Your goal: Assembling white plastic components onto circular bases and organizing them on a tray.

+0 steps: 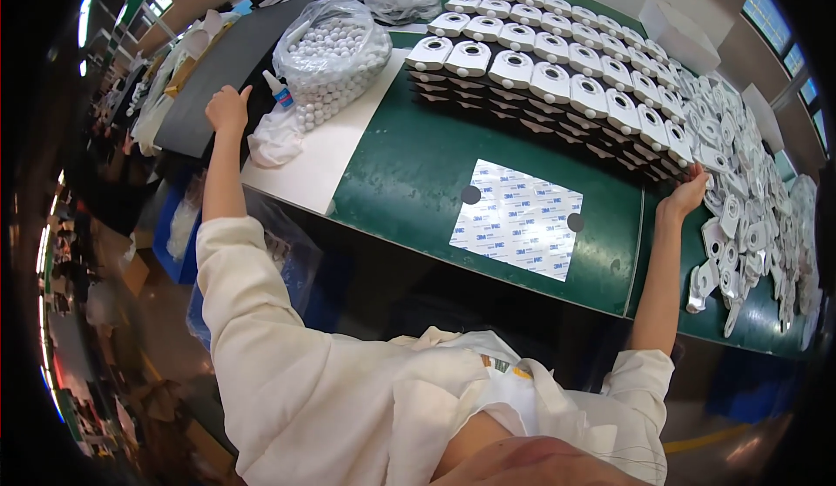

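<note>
My left hand (228, 109) is raised at the edge of a dark grey surface (261, 42), thumb up and fingers curled; whatever they close on, if anything, is hidden. My right hand (686, 193) is at the near right corner of stacked rows of white plastic parts (550, 78), fingers bent against it; what they hold does not show clearly. Each of these parts has a round dark-centred hole and a small white ball at its front. On the green table (392, 181) before me lies a sheet of printed white backing paper (518, 220) with two dark round marks at its sides.
A clear bag of white balls (335, 50) stands at the left on a pale board (335, 168). Beside it are a small white-and-blue bottle (279, 91) and a crumpled white bag (276, 138). A heap of loose white parts (731, 216) covers the right end.
</note>
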### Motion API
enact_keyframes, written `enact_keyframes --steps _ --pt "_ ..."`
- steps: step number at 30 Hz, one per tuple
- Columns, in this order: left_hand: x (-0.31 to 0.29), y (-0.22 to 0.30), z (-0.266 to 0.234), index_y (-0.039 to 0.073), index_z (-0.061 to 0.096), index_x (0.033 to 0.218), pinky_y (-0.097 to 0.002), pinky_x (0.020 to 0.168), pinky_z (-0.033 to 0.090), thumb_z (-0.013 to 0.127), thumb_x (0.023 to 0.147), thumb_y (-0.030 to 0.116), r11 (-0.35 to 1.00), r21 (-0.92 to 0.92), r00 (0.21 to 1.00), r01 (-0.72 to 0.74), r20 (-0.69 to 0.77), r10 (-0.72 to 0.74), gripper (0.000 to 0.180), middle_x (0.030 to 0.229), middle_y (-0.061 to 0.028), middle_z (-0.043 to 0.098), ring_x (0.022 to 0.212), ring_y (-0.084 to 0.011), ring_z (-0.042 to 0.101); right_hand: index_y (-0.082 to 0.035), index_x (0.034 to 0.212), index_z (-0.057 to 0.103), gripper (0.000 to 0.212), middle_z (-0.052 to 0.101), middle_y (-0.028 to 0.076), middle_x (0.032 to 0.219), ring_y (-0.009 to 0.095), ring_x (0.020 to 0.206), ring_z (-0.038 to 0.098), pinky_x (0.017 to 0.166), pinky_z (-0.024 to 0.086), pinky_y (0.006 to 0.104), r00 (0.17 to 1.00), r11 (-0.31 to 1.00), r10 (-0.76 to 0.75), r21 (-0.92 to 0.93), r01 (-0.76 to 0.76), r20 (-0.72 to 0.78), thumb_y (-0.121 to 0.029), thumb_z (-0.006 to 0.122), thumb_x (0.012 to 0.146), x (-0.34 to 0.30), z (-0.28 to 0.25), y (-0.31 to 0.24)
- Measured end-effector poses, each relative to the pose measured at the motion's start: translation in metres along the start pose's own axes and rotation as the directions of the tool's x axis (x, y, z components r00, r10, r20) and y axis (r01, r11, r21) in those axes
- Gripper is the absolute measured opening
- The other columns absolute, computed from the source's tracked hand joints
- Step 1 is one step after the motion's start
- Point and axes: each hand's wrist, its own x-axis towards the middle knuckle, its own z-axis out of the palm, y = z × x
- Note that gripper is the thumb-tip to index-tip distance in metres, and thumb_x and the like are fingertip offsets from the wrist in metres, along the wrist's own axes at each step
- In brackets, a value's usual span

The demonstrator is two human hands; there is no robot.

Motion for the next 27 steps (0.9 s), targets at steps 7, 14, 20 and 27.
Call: enact_keyframes --steps 7,14,20,27 --pt "0.009 -0.017 -0.024 0.006 0.056 0.084 -0.0442 0.068 0.050 0.054 0.085 0.032 0.967 0.055 0.968 -0.250 -0.019 0.251 0.026 0.081 -0.0141 0.063 0.080 -0.0335 0.062 -0.005 0.103 0.056 0.036 0.057 0.002 0.094 0.011 0.081 0.049 0.068 0.037 0.0252 0.999 0.995 0.018 0.098 -0.013 -0.046 -0.033 0.037 0.091 0.005 0.000 0.008" --pt "0.046 -0.023 -0.139 0.005 0.060 0.094 -0.0470 0.070 0.047 0.043 0.090 0.026 0.970 0.032 0.949 -0.239 -0.205 0.241 0.028 0.089 -0.0193 0.062 0.083 -0.0372 0.060 -0.005 0.101 0.057 0.033 0.057 0.002 0.092 0.011 0.081 0.048 0.068 0.036 0.0243 0.995 0.994 0.016 0.110 -0.005 -0.097 -0.032 0.041 0.090 -0.005 0.006 -0.001" --pt "0.001 0.093 -0.183 0.020 0.054 0.117 -0.0408 0.069 0.049 0.047 0.088 0.016 0.902 -0.222 0.869 -0.369 -0.428 0.250 0.030 0.090 -0.0137 0.064 0.084 -0.0303 0.062 -0.009 0.103 0.057 0.034 0.056 -0.002 0.092 0.009 0.080 0.046 0.069 0.035 0.0254 0.994 0.997 -0.029 0.069 0.036 -0.106 -0.035 0.038 0.092 0.000 0.000 0.004" --pt "-0.057 0.207 -0.190 0.013 0.055 0.118 -0.0351 0.084 0.047 0.047 0.079 0.000 0.488 -0.236 0.441 -0.840 -0.821 0.362 0.042 0.111 -0.0084 0.060 0.099 -0.0272 0.059 -0.007 0.103 0.056 0.037 0.056 0.000 0.093 0.010 0.082 0.048 0.072 0.037 0.0262 0.993 0.995 -0.005 0.096 0.017 -0.121 -0.036 0.036 0.093 -0.003 0.002 -0.006"
